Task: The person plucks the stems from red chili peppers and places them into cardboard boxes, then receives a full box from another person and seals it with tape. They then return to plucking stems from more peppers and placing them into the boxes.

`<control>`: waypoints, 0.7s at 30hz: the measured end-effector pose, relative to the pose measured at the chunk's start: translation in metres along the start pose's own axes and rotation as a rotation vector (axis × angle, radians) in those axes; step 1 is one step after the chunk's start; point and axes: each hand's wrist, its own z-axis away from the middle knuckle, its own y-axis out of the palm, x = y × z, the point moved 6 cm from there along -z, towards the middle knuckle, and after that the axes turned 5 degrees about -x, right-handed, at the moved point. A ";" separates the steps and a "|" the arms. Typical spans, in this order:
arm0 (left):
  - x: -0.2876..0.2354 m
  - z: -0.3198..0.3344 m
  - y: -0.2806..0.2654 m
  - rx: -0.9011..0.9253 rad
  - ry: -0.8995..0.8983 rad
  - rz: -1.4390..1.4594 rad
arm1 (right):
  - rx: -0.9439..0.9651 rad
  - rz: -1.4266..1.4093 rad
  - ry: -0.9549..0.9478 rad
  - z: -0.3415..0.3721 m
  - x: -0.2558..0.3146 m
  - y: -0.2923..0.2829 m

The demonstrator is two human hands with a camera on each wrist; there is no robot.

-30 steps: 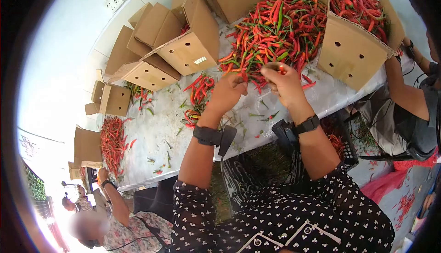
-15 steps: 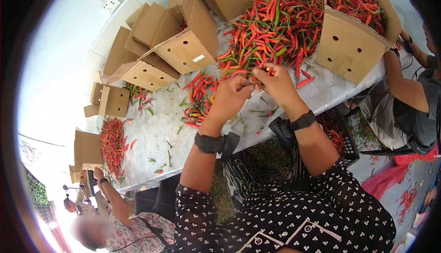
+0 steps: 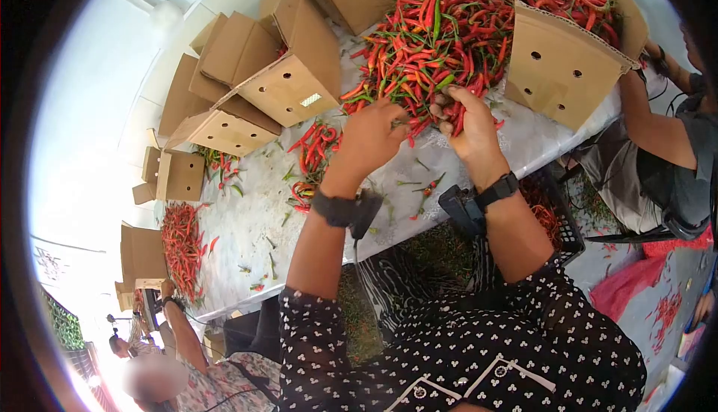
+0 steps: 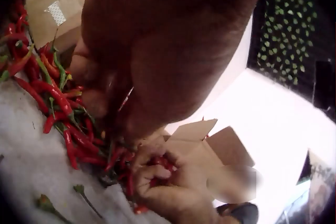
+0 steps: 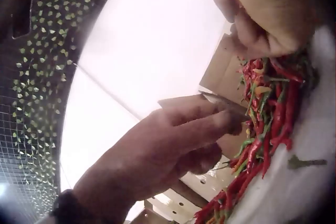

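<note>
In the head view my right hand (image 3: 475, 127) is at the near edge of a large heap of red chillies (image 3: 449, 45), some of them green. Its fingers curl round several red chillies (image 4: 163, 169), which show in the palm in the left wrist view. Just left of it, my left hand (image 3: 370, 139) is bent over the heap's front edge with thumb and fingertips close together. The right wrist view shows the left hand (image 5: 152, 150) from the side, beside the chillies (image 5: 257, 150); I cannot tell what its fingertips pinch.
A cardboard box (image 3: 561, 71) filled with red chillies stands right of the heap. More boxes (image 3: 288, 86) line the back left. Smaller chilli piles (image 3: 318, 146) and loose stems (image 3: 407, 183) lie on the table cover (image 3: 247, 240). Other people (image 3: 651, 142) sit at both ends.
My hands were close together over a chilli and now stand farther apart. The right hand has turned, showing red chillies in its fingers. The head view has shifted slightly.
</note>
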 end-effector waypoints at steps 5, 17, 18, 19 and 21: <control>-0.003 -0.012 0.033 0.004 -0.038 -0.153 | -0.018 0.040 0.000 -0.003 0.000 -0.004; 0.037 0.024 -0.010 -0.100 -0.644 0.860 | 0.338 0.906 -0.258 0.018 -0.013 0.033; 0.038 0.028 -0.008 -0.080 -0.733 0.974 | 0.341 0.906 -0.258 0.016 -0.021 0.031; 0.035 0.029 -0.009 -0.082 -0.733 0.974 | 0.378 0.960 -0.329 0.015 -0.026 0.032; 0.028 0.034 -0.008 -0.070 -0.744 1.016 | 0.417 1.014 -0.400 0.020 -0.028 0.037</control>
